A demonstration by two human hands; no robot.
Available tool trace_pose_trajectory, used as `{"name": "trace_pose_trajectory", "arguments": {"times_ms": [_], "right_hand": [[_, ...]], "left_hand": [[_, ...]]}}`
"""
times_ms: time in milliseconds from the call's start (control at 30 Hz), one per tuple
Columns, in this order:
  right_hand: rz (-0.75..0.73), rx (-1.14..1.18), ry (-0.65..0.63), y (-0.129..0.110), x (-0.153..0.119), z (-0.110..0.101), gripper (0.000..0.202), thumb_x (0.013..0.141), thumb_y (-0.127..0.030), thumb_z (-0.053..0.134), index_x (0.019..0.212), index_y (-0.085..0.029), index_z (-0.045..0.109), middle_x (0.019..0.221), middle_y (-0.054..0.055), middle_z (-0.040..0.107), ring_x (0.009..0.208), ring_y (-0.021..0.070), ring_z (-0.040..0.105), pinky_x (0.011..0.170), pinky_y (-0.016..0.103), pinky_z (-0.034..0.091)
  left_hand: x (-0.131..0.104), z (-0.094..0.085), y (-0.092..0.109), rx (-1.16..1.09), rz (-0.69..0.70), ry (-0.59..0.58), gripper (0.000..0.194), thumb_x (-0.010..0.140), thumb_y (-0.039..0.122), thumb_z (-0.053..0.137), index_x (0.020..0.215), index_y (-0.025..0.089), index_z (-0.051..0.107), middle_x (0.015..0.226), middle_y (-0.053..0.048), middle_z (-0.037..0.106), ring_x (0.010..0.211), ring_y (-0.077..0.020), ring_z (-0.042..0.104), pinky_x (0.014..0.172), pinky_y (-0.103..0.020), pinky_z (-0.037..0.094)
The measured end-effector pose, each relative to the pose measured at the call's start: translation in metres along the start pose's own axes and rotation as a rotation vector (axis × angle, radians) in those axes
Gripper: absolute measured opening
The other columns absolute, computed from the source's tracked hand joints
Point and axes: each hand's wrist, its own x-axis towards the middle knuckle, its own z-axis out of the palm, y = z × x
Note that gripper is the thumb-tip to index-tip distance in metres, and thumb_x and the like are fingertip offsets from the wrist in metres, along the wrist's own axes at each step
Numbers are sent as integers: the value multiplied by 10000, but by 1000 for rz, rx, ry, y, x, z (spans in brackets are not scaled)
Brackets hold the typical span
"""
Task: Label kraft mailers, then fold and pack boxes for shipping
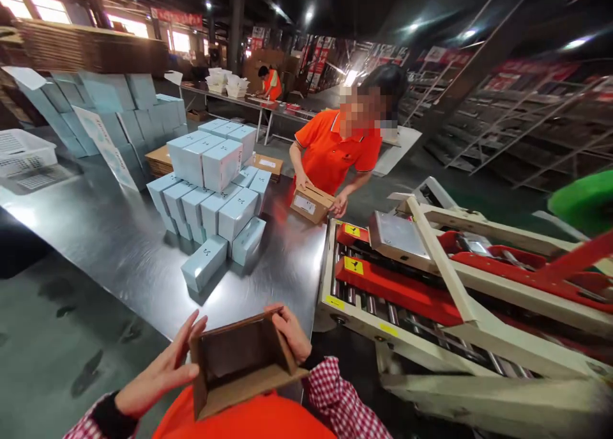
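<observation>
A brown cardboard box (234, 356) with its open side toward me is at the table's near edge, close to my body. My right hand (293, 335) grips its right wall, thumb over the edge. At the left side my left hand (165, 369) is spread, fingers stretched out, with the thumb tip at the box's edge. Inside the box I see bare cardboard walls. Beyond it, on the metal table, a light blue carton (205, 263) lies in front of a stack of similar cartons (223, 164).
Across the metal table (129, 266), a co-worker (338, 148) in orange holds a closed cardboard box (311, 204). A roller machine (397, 279) with red guides adjoins the table's right end. More blue cartons (108, 94) and a white basket (23, 151) stand at left.
</observation>
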Motion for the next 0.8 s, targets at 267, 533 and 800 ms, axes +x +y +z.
{"name": "trace_pose_trajectory", "arguments": {"times_ms": [267, 533, 800], "right_hand": [[-116, -60, 337, 17, 5, 22, 393, 671, -497, 676, 877, -206, 512, 857, 43, 597, 818, 224, 574, 795, 389, 491], [-195, -437, -342, -9, -17, -33, 575, 737, -578, 624, 1177, -219, 537, 1337, 130, 452, 1291, 281, 390, 1072, 446, 293], [-139, -483, -238, -7, 5, -6, 477, 655, -509, 701, 968, -193, 529, 1188, 104, 487, 1070, 260, 501, 890, 409, 426]], "left_hand": [[62, 33, -8, 186, 73, 354, 772, 702, 444, 687, 1356, 153, 397, 1254, -165, 591, 1178, -307, 553, 1020, -478, 425], [13, 5, -59, 623, 432, 311, 387, 901, 269, 392, 1219, 345, 600, 1268, -28, 622, 1189, -227, 562, 1001, -356, 468], [-18, -16, -51, 1065, 491, 132, 615, 891, 200, 419, 1459, 352, 241, 1449, -5, 427, 1308, -226, 433, 1021, -343, 445]]}}
